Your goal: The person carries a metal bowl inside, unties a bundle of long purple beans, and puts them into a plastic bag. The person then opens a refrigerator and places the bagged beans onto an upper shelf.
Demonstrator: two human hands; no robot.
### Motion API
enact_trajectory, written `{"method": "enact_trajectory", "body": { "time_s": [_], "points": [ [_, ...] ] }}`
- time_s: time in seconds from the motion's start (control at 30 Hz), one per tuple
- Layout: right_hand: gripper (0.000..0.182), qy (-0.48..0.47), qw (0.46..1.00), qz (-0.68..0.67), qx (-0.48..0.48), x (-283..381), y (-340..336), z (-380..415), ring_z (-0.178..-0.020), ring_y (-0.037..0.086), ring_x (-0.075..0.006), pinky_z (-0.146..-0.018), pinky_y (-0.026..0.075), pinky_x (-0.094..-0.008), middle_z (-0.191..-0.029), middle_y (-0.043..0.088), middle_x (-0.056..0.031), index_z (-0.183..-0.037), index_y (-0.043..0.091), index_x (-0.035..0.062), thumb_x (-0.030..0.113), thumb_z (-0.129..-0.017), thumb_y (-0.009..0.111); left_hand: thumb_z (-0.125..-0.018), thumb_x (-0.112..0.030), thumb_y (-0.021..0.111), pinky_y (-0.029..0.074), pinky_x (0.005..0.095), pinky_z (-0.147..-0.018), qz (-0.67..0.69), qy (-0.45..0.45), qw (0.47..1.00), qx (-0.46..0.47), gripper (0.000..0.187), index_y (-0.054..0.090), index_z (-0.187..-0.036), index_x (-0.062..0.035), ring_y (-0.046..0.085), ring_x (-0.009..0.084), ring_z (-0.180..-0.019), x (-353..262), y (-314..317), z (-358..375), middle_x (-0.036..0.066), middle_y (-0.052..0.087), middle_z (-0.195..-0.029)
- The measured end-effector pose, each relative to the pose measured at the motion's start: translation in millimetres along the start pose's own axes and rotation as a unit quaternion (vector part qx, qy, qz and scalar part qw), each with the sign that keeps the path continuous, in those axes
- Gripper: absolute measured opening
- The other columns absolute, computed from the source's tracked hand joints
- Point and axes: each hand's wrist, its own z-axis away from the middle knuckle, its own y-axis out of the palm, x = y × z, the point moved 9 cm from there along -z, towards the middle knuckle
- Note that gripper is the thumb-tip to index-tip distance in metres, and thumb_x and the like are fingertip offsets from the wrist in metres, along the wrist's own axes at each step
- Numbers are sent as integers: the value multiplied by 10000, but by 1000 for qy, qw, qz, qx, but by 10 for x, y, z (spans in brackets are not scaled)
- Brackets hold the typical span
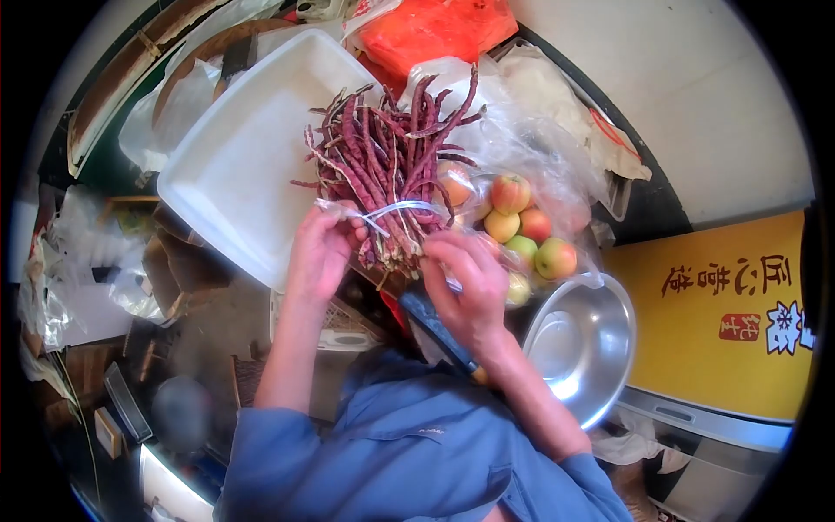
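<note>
A bundle of purple long beans lies partly over the white tub's edge, with its trimmed stem ends towards me. A whitish plastic strip wraps round the bundle near those ends. At the bundle's left side, my left hand is closed in a pinch on one end of the strip. My right hand curls at the lower right of the bundle, its fingertips closed at the stem ends. Whether it also holds some of the strip is hidden.
A white plastic tub stands behind the beans. To the right lie apples in a clear bag and a steel bowl. A red plastic bag sits at the back; a yellow box is far right.
</note>
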Motion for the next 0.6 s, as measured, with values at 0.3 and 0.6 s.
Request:
{"method": "enact_trajectory", "body": {
  "time_s": [0.3,0.6],
  "points": [
    [168,56,996,-41,50,-60,69,203,-710,639,-293,-589,508,-357,-839,638,-120,-898,611,23,-18,-748,674,-872,-50,603,451,232,-659,-266,150,950,-68,81,576,-948,-39,564,95,-743,-198,-45,109,16,597,-826],
    [113,100,959,-18,266,-145,285,896,-645,606,-310,-551,477,-384,-733,581,-123,-881,614,37,14,-775,647,-775,-54,725,386,219,-609,-465,104,879,30,165,569,-747,-7,491,83,-672,-278,147,-25,-7,523,-753]
  ]
}}
